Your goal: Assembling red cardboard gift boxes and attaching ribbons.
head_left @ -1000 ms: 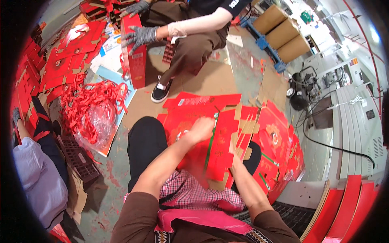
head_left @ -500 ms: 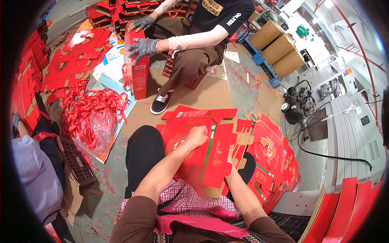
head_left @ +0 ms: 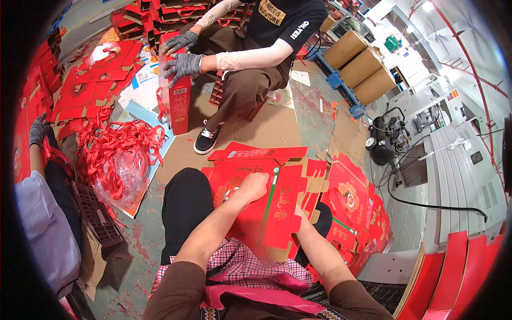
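Across my lap lies a partly folded red carton (head_left: 256, 210) with gold lettering and a green strip; its far flap is raised. My left hand (head_left: 254, 188) is closed, knuckles up, on the carton's panel just left of the green strip. What its fingers pinch, if anything, is hidden. At the carton's right edge my right hand (head_left: 301, 220) grips the side by the brown cardboard flaps, its fingers mostly out of sight behind the board. Beside my right knee, more flat red cartons (head_left: 349, 205) lie in an overlapping pile.
Opposite me a crouching co-worker's gloved hands (head_left: 184, 65) rest on an upright red box (head_left: 180, 104). A heap of red ribbons (head_left: 114, 146) with clear plastic lies left. Another person's gloved hand (head_left: 38, 129) touches red cartons. A black compressor (head_left: 385, 138) and red boards (head_left: 458, 274) stand right.
My view has shifted slightly. My left hand stays closed on the carton, its wrist a little turned. At the far left, the other person's gloved hand has moved up along the red cartons.
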Demonstrator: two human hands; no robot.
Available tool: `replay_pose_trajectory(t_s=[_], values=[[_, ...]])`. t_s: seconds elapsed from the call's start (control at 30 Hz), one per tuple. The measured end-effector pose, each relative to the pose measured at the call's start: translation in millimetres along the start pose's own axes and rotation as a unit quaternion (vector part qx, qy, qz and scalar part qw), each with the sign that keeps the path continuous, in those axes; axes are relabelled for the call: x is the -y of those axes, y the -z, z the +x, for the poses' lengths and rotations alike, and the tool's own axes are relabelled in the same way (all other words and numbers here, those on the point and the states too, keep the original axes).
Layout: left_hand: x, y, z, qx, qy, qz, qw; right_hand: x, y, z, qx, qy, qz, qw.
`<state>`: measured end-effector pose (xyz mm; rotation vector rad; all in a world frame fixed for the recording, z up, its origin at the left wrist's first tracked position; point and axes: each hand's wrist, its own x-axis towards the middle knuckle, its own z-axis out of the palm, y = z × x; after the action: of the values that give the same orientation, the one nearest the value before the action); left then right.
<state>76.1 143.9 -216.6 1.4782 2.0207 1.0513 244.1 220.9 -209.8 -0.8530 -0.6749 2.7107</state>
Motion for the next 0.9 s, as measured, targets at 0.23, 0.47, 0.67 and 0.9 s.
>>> replay_pose_trajectory(t_s=[0.23,0.47,0.67,0.9], values=[[-12,7,-7,-0.021,-0.045,0.094,0.994,5,-11,4,0.006,0.011,-0.022,1.0],[-17,3,-9,0.031,-0.044,0.158,0.986,-9,-20,3,0.016,0.02,-0.043,0.999],[-8,-4,-13,0.001,-0.072,0.141,0.987,-19,-27,2,0.02,0.031,-0.054,0.998],[-16,6,-16,0.006,-0.027,0.154,0.988,-22,-36,-1,0.035,0.036,-0.062,0.997]])
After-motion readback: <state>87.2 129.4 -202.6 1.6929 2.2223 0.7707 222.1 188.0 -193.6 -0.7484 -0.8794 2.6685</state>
